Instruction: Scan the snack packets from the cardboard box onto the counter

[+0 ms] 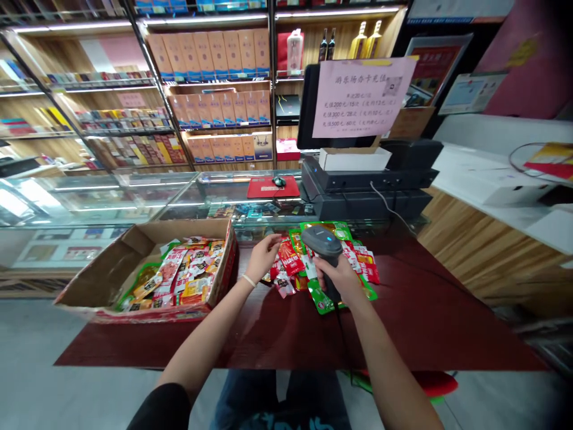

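My right hand [341, 278] is wrapped around the grip of a dark grey barcode scanner [321, 240], whose head has a small blue light. A cord hangs down from its handle. With closed fingertips, my left hand [265, 255] grips the upper left edge of a red snack packet [290, 258]. Beneath both hands lies a pile of small red and white packets and larger green-edged snack bags [323, 303]. To the left stands an open cardboard box [134, 239] holding many more packets [192, 272]. The scanner and my right hand hide part of the pile.
The dark red table [430, 316] carries the box and pile. Behind it are a glass counter [183, 197], a mouse [279, 181] on a red mat [255, 187], and a monitor [308, 107] with a pink notice [362, 95]. Shelves of boxed goods [215, 54] line the back.
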Tool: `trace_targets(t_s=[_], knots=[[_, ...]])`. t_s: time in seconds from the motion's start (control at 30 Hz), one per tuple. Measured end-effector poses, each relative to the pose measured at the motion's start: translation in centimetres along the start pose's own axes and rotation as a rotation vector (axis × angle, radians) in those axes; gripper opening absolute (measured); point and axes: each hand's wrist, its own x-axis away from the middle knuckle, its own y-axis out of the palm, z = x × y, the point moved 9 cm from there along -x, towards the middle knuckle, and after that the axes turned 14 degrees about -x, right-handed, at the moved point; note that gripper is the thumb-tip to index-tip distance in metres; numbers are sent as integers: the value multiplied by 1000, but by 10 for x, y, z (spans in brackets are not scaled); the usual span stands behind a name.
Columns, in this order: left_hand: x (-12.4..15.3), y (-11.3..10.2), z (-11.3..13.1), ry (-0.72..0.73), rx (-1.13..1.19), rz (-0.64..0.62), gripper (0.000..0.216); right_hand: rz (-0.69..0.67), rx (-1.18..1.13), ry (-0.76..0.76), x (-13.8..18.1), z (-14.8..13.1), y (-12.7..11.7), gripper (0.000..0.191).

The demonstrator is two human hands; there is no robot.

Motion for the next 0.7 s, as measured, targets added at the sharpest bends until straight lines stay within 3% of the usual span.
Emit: trace_targets(t_s=[0.17, 0.33, 0.57, 0.7], knots=[[10, -54, 22, -8, 123, 76, 28, -90, 33, -14, -11, 0, 40, 34], [25, -135, 19, -8, 101, 170, 30, -239, 44, 50, -25, 18, 99, 38], [52, -265, -56, -110, -175, 375, 28, -409, -24, 129, -36, 55, 197, 32], [68, -320, -108, -224, -273, 440, 29, -493, 7, 170, -35, 78, 249, 33]])
